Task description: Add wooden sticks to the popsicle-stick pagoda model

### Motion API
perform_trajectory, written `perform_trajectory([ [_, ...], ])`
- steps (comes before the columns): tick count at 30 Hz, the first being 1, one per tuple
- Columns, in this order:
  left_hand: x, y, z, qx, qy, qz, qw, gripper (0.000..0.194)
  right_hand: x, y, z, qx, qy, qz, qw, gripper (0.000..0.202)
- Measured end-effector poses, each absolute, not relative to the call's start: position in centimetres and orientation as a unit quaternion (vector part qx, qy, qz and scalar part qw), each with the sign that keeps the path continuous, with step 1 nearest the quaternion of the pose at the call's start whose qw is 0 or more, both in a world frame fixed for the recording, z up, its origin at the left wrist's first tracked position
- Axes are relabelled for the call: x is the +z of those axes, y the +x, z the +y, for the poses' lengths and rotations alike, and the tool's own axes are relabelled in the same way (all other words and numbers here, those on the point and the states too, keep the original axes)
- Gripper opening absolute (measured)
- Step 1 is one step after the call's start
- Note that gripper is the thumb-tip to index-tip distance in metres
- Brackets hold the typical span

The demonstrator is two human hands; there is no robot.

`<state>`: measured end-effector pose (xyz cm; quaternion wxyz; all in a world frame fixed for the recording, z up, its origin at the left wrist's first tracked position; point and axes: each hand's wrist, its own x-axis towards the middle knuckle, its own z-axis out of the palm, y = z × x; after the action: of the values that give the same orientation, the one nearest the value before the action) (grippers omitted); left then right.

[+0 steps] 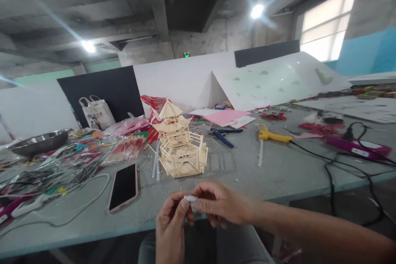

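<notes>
At the table's front edge, my left hand and my right hand meet, fingers closed on a small whitish piece. It looks soft or crumpled, like tissue or plastic; its exact kind is too small to tell. Just beyond my hands stands a pagoda model built of thin wooden sticks, upright with tiered roofs and a railed base. Clear glue sticks lie along its left side. A phone with a dark screen rests to the left of my hands.
Blue-handled pliers lie behind the model. To the right, a yellow glue gun trails a black cord towards a purple power strip. Bagged sticks, cables and a metal bowl crowd the left. Pink paper lies at the back.
</notes>
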<state>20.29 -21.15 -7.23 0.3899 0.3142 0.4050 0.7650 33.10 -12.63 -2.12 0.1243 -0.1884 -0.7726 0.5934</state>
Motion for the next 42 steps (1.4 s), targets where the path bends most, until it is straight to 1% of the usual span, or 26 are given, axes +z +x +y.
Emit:
perform_trajectory([
  [5,-8.2,20.7,-20.4,0.799,0.262,0.359,0.404,0.025,-2.4,33.0,-13.2,0.395,-0.188,-0.863,0.253,0.033],
  [7,-8.4,20.8,-20.1,0.808,0.243,0.342,0.414,0.028,-2.4,32.8,-13.4,0.362,-0.181,-0.868,0.289,0.031],
  [12,-8.0,20.5,-20.2,0.807,0.201,0.329,0.447,0.028,-3.4,32.5,-13.8,0.38,-0.18,-0.855,0.304,0.027],
  [17,-7.9,20.0,-20.5,0.812,0.198,0.321,0.446,0.028,-4.6,33.7,-12.7,0.396,-0.209,-0.822,0.351,0.027],
  [21,-8.1,20.0,-20.5,0.808,0.205,0.329,0.443,0.027,-4.4,34.4,-11.8,0.431,-0.22,-0.803,0.347,0.03],
  [24,-8.0,20.2,-20.5,0.802,0.205,0.335,0.45,0.028,-3.9,34.3,-12.1,0.4,-0.22,-0.822,0.34,0.031],
  [28,-8.0,20.3,-20.5,0.795,0.216,0.336,0.457,0.028,-3.2,33.9,-13.3,0.314,-0.186,-0.855,0.368,0.02],
  [30,-8.0,20.3,-20.5,0.791,0.227,0.335,0.458,0.03,-3.0,33.6,-13.8,0.295,-0.169,-0.861,0.379,0.015],
  [34,-7.9,20.5,-20.7,0.787,0.238,0.347,0.451,0.037,-3.3,33.1,-13.9,0.298,-0.171,-0.858,0.382,0.015],
  [38,-7.7,20.5,-20.8,0.782,0.243,0.355,0.451,0.031,-3.6,33.0,-13.5,0.315,-0.187,-0.847,0.385,0.018],
  [42,-7.9,20.5,-20.8,0.774,0.252,0.35,0.463,0.028,-3.2,33.3,-13.5,0.312,-0.179,-0.849,0.387,0.013],
])
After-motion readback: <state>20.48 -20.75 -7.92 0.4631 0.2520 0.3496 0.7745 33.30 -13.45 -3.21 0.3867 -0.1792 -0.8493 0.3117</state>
